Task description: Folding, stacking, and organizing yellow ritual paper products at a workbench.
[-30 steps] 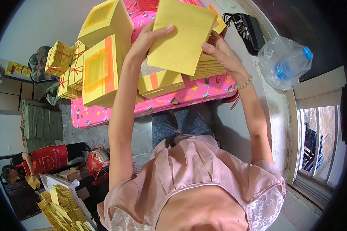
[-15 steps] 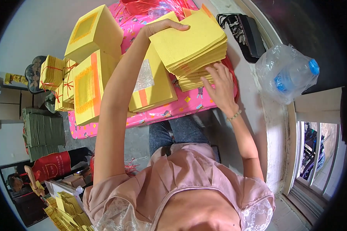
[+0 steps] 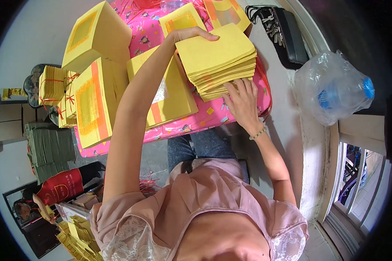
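A thick stack of yellow paper sheets [image 3: 217,54] rests at the near right of the pink table, its layers slightly uneven. My left hand [image 3: 194,34] grips its far left edge, thumb on top; the fingers beneath are hidden. Against the near right side of the pile is my right hand [image 3: 244,102], fingers extended and a little apart, fingertips touching the sheet edges. Left of the stack lies a large yellow paper block [image 3: 174,102] with an orange stripe and a shiny patch, partly behind my left forearm.
Tall yellow paper blocks [image 3: 87,104] and red-tied bundles [image 3: 52,85] stand at the left. A black case with keys [image 3: 289,37] lies right of the pink-covered table [image 3: 189,126]. Nearby sits a plastic bag with a blue-capped bottle [image 3: 331,95]. Another person [image 3: 43,204] works at lower left.
The upper sheets held by my left hand have come down squarely onto the lower ones. My right hand has moved slightly left against the pile's side. The view has shifted a little.
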Tool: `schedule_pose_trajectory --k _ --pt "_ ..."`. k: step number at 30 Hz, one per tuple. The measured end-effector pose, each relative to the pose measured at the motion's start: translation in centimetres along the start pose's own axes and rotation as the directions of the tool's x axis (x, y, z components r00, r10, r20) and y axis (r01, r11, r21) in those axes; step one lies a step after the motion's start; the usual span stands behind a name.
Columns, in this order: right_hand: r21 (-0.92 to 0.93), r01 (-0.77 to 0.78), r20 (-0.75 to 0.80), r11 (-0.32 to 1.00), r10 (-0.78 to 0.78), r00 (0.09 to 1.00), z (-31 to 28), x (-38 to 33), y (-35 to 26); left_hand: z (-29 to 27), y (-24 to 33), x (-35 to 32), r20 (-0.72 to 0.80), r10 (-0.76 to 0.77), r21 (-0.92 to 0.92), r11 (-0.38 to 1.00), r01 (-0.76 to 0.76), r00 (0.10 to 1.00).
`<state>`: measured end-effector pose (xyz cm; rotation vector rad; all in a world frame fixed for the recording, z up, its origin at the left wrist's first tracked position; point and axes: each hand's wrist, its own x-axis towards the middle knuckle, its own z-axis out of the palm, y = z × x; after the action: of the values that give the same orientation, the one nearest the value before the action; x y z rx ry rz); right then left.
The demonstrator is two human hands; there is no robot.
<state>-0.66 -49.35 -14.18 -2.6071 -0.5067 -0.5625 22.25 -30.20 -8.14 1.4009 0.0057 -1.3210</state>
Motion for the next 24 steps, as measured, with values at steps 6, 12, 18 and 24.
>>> schedule_pose_trajectory --k 6,12,18,24 --pt "0.028 -0.008 -0.003 1.000 0.008 1.000 0.6 -0.5 0.0 0.2 0.5 0.3 -0.029 0.003 0.127 0.992 0.001 1.000" --pt "0.112 -0.012 -0.037 0.994 0.017 0.999 1.6 -1.2 0.3 1.1 1.0 0.4 0.008 0.006 0.228 0.974 -0.007 1.000" --pt "0.223 0.005 -0.097 0.975 0.017 0.995 2.3 -1.7 0.6 1.0 1.0 0.6 0.018 -0.011 0.271 0.962 0.005 1.000" --pt "0.244 0.040 -0.168 0.969 0.002 0.986 2.5 -1.9 1.2 0.9 1.1 0.4 -0.009 0.073 0.430 0.901 -0.062 0.997"
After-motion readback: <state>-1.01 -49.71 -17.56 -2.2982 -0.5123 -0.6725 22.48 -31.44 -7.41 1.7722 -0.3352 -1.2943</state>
